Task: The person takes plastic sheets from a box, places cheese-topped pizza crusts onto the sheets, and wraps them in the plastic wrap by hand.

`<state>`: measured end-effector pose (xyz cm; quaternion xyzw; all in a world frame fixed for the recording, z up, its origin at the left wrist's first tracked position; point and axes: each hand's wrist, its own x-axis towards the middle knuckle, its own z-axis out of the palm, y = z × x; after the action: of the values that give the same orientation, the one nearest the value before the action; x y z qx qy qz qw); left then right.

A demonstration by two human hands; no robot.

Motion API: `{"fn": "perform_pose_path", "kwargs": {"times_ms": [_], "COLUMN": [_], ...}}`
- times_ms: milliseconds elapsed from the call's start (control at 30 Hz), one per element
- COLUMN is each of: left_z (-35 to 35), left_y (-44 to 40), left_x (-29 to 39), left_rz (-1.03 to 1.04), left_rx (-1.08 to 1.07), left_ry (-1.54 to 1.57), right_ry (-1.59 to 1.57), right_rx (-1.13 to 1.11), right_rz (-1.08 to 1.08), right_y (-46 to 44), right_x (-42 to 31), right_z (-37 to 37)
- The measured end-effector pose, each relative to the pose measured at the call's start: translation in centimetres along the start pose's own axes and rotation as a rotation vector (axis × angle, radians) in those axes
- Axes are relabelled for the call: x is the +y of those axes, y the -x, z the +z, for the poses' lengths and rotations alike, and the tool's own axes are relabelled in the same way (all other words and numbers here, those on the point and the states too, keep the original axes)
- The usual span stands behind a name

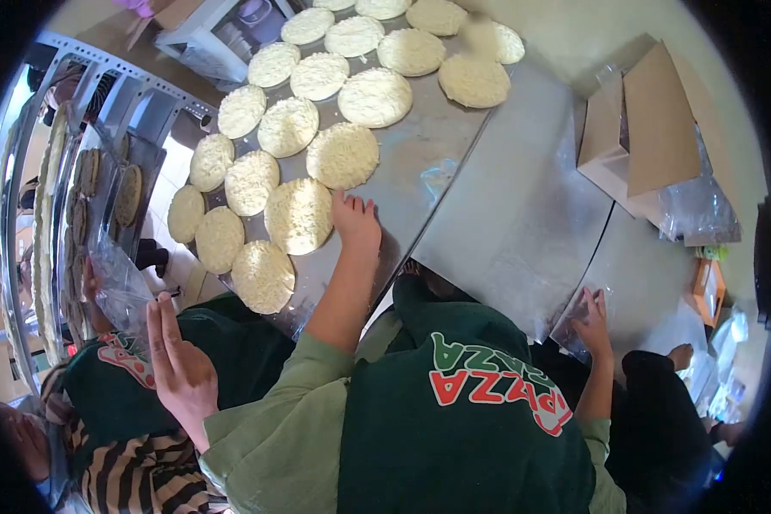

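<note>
My left hand [357, 224] rests on the metal table, fingers slightly bent and apart. Its fingertips are at the near edge of a round pizza base [343, 155], which looks covered in pale shredded cheese. Just left of this hand lies another cheese-topped pizza base [298, 216], with a further one [263, 277] below. Far to the right, my right hand [593, 321] is on the table's near edge, fingers spread, by what looks like clear plastic film. Whether it touches the film I cannot tell. A third hand [180, 368], straight-fingered, rises at left beside my sleeve; whose it is stays unclear.
Rows of pizza bases [319, 77] cover the table's left part. An open cardboard box [660, 128] with plastic bags stands at right. A rack [116, 64] holds more bases at left. A co-worker in a striped shirt [137, 471] is there near a clear bag [124, 287].
</note>
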<state>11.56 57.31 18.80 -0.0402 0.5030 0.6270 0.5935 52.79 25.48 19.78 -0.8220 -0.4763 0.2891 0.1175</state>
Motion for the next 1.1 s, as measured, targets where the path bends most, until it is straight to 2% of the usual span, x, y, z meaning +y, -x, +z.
{"fn": "perform_pose_path", "kwargs": {"times_ms": [100,200,233,333,467,533,600,667,767,867,933,1000,1067,1100], "left_z": [3.5,3.8,3.6,3.7,3.8,3.2,2.1,1.4,2.9,3.6,3.1,2.4,2.2,2.5], "left_y": [-0.2,-1.4,-2.6,-5.3,-8.6,-10.6,-13.4,-12.2,-5.5,2.7,7.8,10.6,13.2,14.6], "left_x": [1.0,1.2,0.9,0.8,0.9,0.5,-0.3,-0.1,-3.3,-6.4,-10.7,-15.2,-19.8,-21.5], "left_rz": [-0.089,-0.098,-0.032,0.003,-0.154,-0.173,0.0,-0.084,-0.184,-0.19,-0.475,-0.835,-1.06,-1.109], "left_rx": [0.182,0.172,0.132,-0.232,-0.496,-0.712,-1.359,-1.314,-1.107,-0.871,-0.929,-0.818,-0.913,-0.875], "left_ry": [0.07,0.087,0.129,0.375,0.524,0.512,0.413,0.362,-0.023,-0.401,-0.263,-0.295,-0.363,-0.413], "right_ry": [0.002,0.043,0.041,0.021,0.033,0.081,0.134,0.159,0.126,0.073,0.018,-0.048,-0.111,-0.14], "right_rx": [-0.018,-0.001,0.004,0.024,0.099,0.149,0.185,0.207,0.263,0.376,0.45,0.513,0.576,0.608], "right_rz": [-0.015,0.023,0.017,0.016,0.017,0.016,0.03,0.075,0.126,0.124,0.122,0.127,0.105,0.097], "right_y": [-0.2,0.0,0.0,0.1,0.4,0.7,1.1,1.5,1.8,1.6,1.5,1.5,1.5,1.6], "right_x": [0.3,-0.5,-0.3,0.3,0.8,0.3,-0.5,-1.2,-0.9,0.9,1.6,2.0,2.5,2.6], "right_z": [-0.1,-0.2,-0.3,0.0,0.6,0.9,0.5,0.0,0.3,1.6,2.4,2.7,3.0,3.1]}}
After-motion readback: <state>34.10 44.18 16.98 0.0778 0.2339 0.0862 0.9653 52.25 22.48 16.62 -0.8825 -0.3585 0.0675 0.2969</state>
